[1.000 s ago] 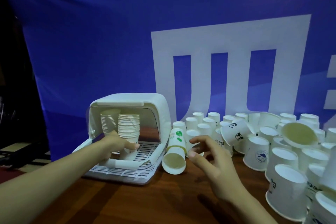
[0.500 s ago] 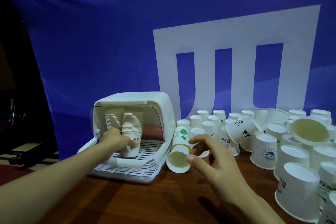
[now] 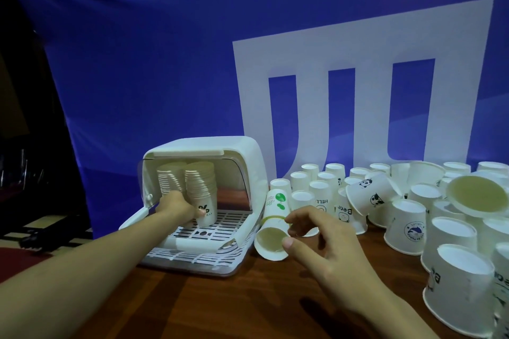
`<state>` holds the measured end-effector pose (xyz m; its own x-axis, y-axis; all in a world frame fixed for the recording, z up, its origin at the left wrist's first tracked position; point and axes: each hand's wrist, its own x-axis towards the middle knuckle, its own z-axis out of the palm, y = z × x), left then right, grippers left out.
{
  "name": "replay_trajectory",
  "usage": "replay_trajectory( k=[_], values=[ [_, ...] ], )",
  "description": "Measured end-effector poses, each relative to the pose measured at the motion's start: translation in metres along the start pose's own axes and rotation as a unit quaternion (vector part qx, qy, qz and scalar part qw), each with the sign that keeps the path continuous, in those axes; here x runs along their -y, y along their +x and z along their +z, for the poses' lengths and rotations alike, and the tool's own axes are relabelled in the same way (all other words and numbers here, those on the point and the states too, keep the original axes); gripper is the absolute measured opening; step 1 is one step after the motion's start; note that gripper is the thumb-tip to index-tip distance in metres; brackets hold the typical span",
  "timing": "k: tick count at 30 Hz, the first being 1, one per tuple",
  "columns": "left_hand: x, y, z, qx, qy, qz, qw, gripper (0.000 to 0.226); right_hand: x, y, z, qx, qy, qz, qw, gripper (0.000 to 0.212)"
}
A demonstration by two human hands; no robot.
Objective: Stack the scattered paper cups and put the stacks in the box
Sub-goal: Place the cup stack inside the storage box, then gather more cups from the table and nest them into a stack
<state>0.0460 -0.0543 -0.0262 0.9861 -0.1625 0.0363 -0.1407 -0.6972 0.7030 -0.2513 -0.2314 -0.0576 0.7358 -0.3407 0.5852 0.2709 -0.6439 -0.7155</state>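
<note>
While the left hand [image 3: 179, 208] grips the tall white paper-cup stack [image 3: 202, 192] upright inside the white plastic lidded box [image 3: 245, 157], apparently seating it, the right hand [image 3: 327, 250] reaches, fingers loosely spread and empty, for the green-printed fallen cup [image 3: 272, 228] just beside the box.

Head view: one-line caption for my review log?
Left hand grips a cup stack inside the white box; right hand reaches for a tipped cup.
</note>
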Motion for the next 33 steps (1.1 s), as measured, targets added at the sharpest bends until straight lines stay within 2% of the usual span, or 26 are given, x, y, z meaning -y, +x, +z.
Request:
replay_trajectory(
  k=[4,9,12,15,20,21,23,25,27,28,30,32,33],
  values=[
    [-0.002,-0.003,0.0,0.013,0.021,-0.01,1.0,0.029,0.0,0.0,0.0,0.008,-0.039,-0.024,0.999,0.036],
    [-0.012,-0.02,-0.011,-0.009,0.098,0.064,0.993,0.025,0.002,0.001,-0.001,0.005,-0.055,-0.032,0.998,0.031],
    [-0.022,-0.047,-0.016,-0.098,0.071,0.157,0.98,0.033,0.003,0.002,0.0,0.002,-0.044,-0.025,0.999,0.026],
    [-0.035,-0.096,-0.009,-0.154,0.018,0.293,0.943,0.029,0.001,0.002,0.0,0.003,-0.04,-0.015,0.999,0.021],
    [-0.057,-0.143,0.017,-0.109,0.043,0.439,0.891,0.026,-0.004,0.002,0.002,0.006,-0.052,-0.017,0.999,0.021],
    [-0.062,-0.146,0.022,-0.09,0.08,0.471,0.874,0.025,-0.005,0.002,0.002,0.004,-0.052,-0.015,0.999,0.023],
    [-0.07,-0.147,0.034,-0.054,0.223,0.517,0.825,0.027,-0.008,0.003,0.001,0.005,-0.048,-0.002,0.999,0.022],
    [-0.075,-0.141,0.048,-0.039,0.369,0.529,0.763,0.038,-0.012,0.005,0.0,-0.001,-0.056,0.007,0.998,0.017],
    [-0.078,-0.137,0.058,-0.043,0.446,0.521,0.726,0.038,-0.014,0.006,-0.001,-0.017,-0.089,0.005,0.996,0.009],
    [-0.079,-0.136,0.061,-0.042,0.456,0.514,0.726,0.033,-0.015,0.006,-0.002,-0.025,-0.109,0.004,0.994,0.007],
    [-0.079,-0.134,0.063,-0.043,0.419,0.505,0.754,0.023,-0.019,0.007,-0.002,-0.037,-0.143,0.003,0.989,0.01],
    [-0.08,-0.133,0.06,-0.047,0.336,0.496,0.8,0.02,-0.024,0.008,-0.003,-0.035,-0.168,-0.005,0.985,0.03],
    [-0.08,-0.134,0.058,-0.028,0.272,0.477,0.835,0.02,-0.025,0.008,-0.003,-0.023,-0.178,-0.006,0.984,0.049]
  ],
)
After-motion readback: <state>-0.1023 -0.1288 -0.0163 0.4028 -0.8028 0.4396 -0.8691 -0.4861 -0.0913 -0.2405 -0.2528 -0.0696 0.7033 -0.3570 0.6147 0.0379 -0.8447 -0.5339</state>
